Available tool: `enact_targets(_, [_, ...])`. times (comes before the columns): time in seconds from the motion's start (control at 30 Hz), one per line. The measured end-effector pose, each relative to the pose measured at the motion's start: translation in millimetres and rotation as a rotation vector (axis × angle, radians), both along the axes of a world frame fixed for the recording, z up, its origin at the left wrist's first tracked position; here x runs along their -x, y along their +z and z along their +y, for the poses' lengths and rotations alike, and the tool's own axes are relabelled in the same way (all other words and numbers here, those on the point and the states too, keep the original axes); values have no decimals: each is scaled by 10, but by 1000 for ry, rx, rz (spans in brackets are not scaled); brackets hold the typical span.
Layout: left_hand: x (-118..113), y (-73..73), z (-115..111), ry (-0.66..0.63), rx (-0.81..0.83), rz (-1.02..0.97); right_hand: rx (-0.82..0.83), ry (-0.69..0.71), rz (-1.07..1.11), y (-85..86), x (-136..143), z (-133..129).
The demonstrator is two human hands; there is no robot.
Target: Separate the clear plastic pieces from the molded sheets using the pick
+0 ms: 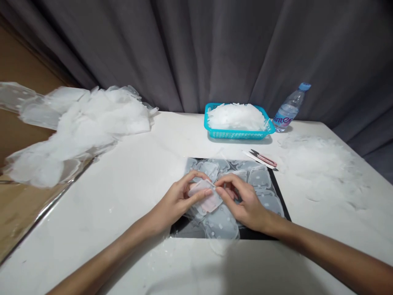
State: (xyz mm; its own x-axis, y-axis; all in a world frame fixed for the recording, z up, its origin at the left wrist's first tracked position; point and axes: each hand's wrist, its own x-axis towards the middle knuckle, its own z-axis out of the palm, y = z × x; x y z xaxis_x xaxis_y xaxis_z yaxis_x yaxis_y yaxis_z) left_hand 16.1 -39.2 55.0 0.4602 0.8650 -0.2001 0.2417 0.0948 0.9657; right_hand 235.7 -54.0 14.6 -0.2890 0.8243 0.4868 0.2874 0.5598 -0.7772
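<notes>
A translucent white plastic piece (pixel 208 203), flat with rounded corners, is held above the mat. My left hand (pixel 187 194) grips it, thumb on top and fingers behind. My right hand (pixel 241 200) pinches at the piece's upper right edge with thumb and index finger; what lies between those fingertips is too small to make out. Beneath both hands, several similar translucent pieces (pixel 219 225) with small holes and pale spots lie spread over a black mat (pixel 251 234). One of them overhangs the mat's front edge.
A blue basket (pixel 239 134) heaped with white pieces stands at the back, beside a water bottle (pixel 288 108). Pink-handled thread snips (pixel 263 157) lie behind the mat. Clear scraps (pixel 325 168) cover the right side. A large pile of translucent sheets (pixel 95 119) spreads over the left edge beside cardboard (pixel 18 213).
</notes>
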Motion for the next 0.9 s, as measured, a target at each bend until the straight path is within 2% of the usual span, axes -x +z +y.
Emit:
enact_targets(0.1, [9, -5, 12, 37, -80, 38, 40, 76, -61, 42, 8, -17])
enact_targets(0.2, [66, 2, 56, 85, -291, 193, 5, 60, -115, 255, -91, 8])
enact_targets(0.23, [98, 1, 80, 89, -365, 264, -4, 7, -112, 353, -178, 39])
enact_targets(0.3, [165, -19, 131, 69, -455, 406, -6, -231, -27, 539, -459, 141])
enact_targets(0.37, [211, -60, 174, 36, -455, 490, -14, -454, 53, 645, -869, 277])
enact_targets(0.43, [218, -107, 196, 15, -431, 523, -22, -671, 88, 638, -1343, 404])
enact_targets(0.5, [196, -141, 199, 7, -431, 533, 18, -910, 0, 542, -1789, 483])
enact_targets(0.6, [156, -148, 191, -42, -417, 513, 26, -1078, -84, 365, -2258, 499])
enact_targets(0.67, [145, -129, 185, -91, -384, 498, 80, -1143, -209, 291, -2424, 471])
enact_targets(0.77, [152, -98, 180, -106, -373, 487, 115, -1212, -351, 262, -2531, 431])
enact_targets(0.9, [181, -101, 189, -97, -416, 435, -29, -1250, -431, 279, -2472, 417])
